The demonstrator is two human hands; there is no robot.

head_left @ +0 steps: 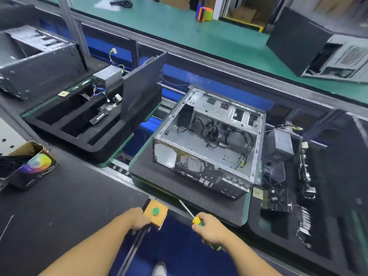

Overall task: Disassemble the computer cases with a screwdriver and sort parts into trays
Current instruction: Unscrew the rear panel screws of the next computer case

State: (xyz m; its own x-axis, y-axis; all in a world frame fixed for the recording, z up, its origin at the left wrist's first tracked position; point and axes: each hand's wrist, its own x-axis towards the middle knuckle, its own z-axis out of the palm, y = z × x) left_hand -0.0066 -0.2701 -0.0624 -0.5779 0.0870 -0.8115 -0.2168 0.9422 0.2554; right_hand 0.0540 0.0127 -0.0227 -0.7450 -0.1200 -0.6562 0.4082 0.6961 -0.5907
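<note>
Right fingers [200, 230]: on my feed they are wrapped tight round the yellow-and-green handle of a slim steel-shafted screwdriver [197, 221]. The right hand [211, 229] sits on my side of the case, off its near right corner.
Left fingers [137, 228]: curled down over the bench edge. I cannot tell whether they grip anything. The left hand [139, 219] touches the side of a yellow square box with a round green button [159, 218], which lies on the near side of the case.
Screwdriver tip: points up towards the case, apart from it, over the near edge of the pad.
Landmark: the open silver sheet-metal computer case [209, 136], with black cables loose inside and a perforated fan grille facing me.
Under the case: a dark grey foam pad on a green-edged pallet [159, 184].
Left of the case: a black foam tray with long compartments [65, 132]. It holds a grey power supply box [107, 76] at its far end. A black metal side panel [141, 96] stands on edge on the side nearest the case.
Right of the case: a second black tray [278, 228], just beside it, with another grey power supply [280, 144] and dark boards I cannot make out.
Far right of the case: a black-and-silver tower [318, 50] on the green bench.
</note>
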